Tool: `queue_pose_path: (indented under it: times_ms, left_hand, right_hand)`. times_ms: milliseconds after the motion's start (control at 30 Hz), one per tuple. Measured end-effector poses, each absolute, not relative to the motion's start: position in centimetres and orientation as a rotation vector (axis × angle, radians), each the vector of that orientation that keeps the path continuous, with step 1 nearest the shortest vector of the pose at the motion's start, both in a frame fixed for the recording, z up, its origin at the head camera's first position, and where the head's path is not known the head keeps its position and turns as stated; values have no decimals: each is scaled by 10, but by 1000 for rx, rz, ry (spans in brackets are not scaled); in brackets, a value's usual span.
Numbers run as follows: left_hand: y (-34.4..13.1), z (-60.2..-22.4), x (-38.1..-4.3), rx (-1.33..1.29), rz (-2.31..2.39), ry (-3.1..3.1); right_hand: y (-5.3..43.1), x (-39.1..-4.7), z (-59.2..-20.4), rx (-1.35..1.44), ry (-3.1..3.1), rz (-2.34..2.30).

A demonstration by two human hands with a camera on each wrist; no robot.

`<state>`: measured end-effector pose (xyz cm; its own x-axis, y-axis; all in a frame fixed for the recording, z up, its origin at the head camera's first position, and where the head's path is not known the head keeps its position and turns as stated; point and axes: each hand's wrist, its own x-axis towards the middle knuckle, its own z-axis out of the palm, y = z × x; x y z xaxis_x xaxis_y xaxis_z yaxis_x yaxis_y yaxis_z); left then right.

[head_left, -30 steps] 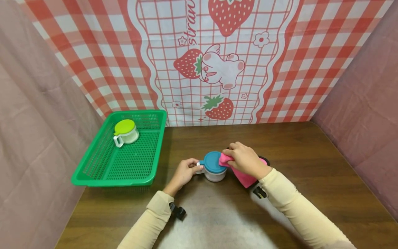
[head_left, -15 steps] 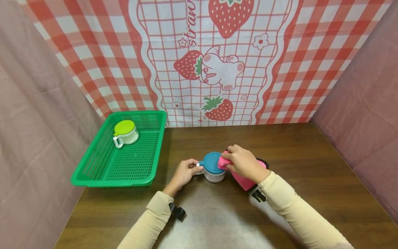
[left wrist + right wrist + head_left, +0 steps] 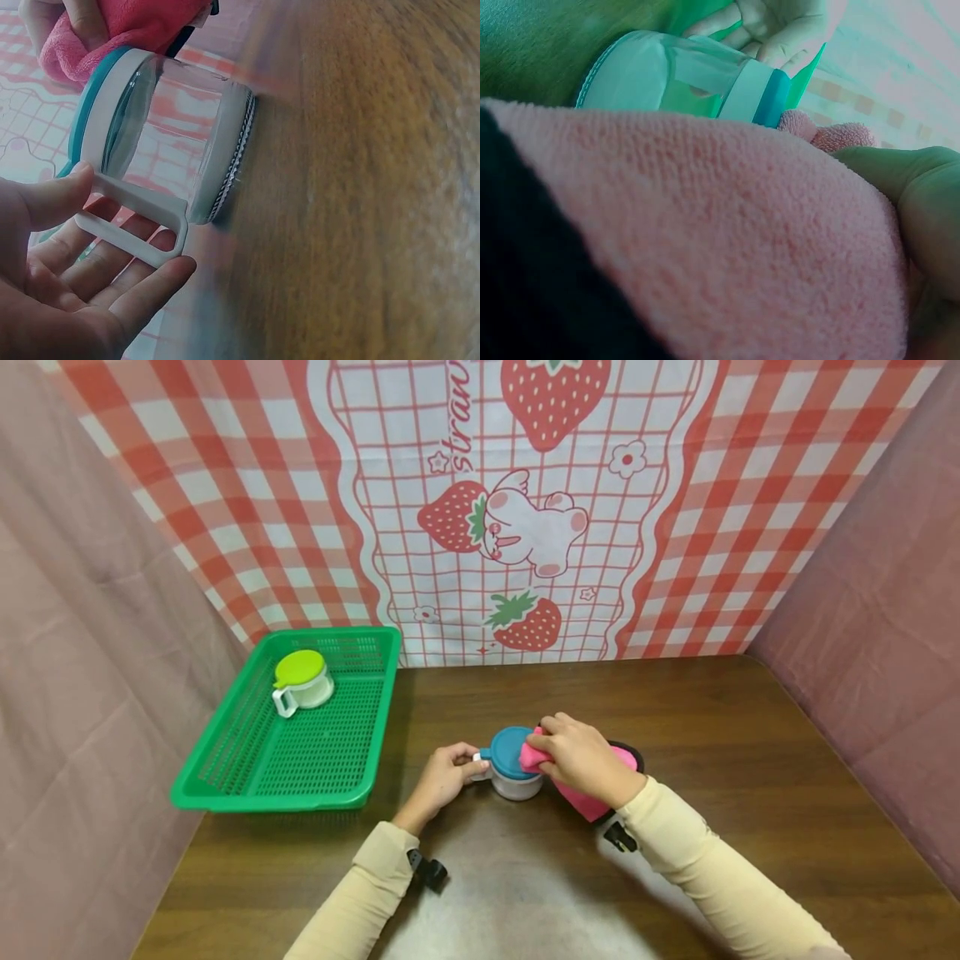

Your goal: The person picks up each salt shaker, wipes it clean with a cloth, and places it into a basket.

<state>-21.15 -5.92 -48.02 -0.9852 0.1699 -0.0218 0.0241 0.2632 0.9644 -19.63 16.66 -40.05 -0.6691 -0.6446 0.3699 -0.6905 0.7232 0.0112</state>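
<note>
A clear seasoning jar (image 3: 516, 787) with a blue lid (image 3: 508, 752) and a white handle (image 3: 135, 244) stands on the table, with some pale content visible at its bottom. My left hand (image 3: 441, 783) holds it by that handle, thumb on top and fingers around it in the left wrist view. A pink cloth (image 3: 534, 755) with dark edging is bunched in my right hand (image 3: 583, 758), which presses it on the right part of the lid. The rest of the cloth hangs beneath that hand and fills much of the right wrist view.
At the left stands a green plastic basket (image 3: 288, 802). In it sits a similar jar (image 3: 311, 692) with a lime-green lid (image 3: 302, 667). A checked strawberry-print cloth (image 3: 536, 527) hangs behind the wooden table (image 3: 712, 735), and pinkish curtains flank both sides.
My right hand has slid slightly left and down with the pink cloth, which now covers a bit more of the blue lid. The left hand keeps its hold on the handle.
</note>
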Motion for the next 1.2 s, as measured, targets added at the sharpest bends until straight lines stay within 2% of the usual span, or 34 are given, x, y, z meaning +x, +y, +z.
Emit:
queue_pose_path:
  times_ms: [900, 1200]
  left_hand:
    - [-61, -478, -212, 236, 1809, 2390]
    - [-61, -438, -192, 290, 1773, 2390]
  right_hand:
    - [142, -199, -396, 1128, -2563, 108]
    - [131, -207, -393, 1132, -2592, 84]
